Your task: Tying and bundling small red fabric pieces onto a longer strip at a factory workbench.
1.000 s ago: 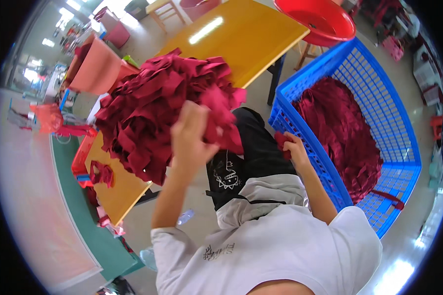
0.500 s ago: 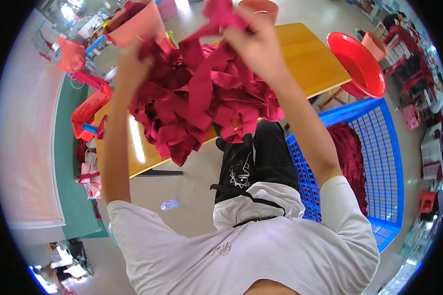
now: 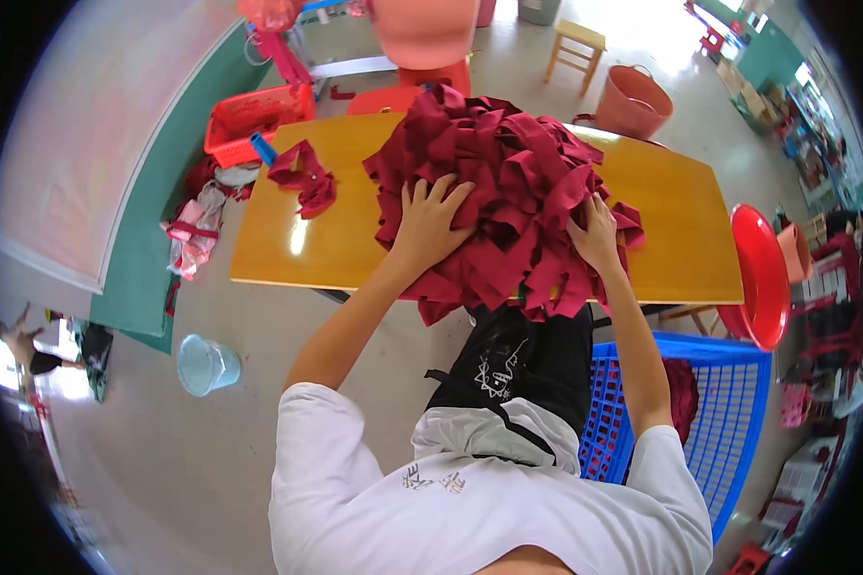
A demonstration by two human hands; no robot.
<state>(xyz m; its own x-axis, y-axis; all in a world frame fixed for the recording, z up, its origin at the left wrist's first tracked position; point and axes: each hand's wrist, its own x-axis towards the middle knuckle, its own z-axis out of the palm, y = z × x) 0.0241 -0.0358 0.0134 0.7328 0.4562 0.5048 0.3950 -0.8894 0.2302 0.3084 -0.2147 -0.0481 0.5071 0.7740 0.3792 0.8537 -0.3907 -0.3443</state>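
A big heap of dark red fabric pieces (image 3: 508,182) covers the middle of the yellow wooden table (image 3: 681,240), some pieces hanging over its near edge. My left hand (image 3: 433,222) lies on the heap's left side, its fingers spread over the cloth. On the right side, my right hand (image 3: 595,230) presses against the pile with its fingers stretched out and partly sunk among the pieces. A smaller bunch of red fabric (image 3: 305,180) sits apart at the table's left end, beside a blue tube-like object (image 3: 263,149).
Close by my right leg stands a blue plastic basket (image 3: 738,422) with dark red fabric inside. A red basin (image 3: 765,278) is off the table's right end, and a red basket (image 3: 259,120) off its left. A pale bucket (image 3: 209,366) stands on the floor at left.
Both hands have come down from the heap's far side onto its sides nearer me. The strip raised by my right hand is let go. The view has shifted.
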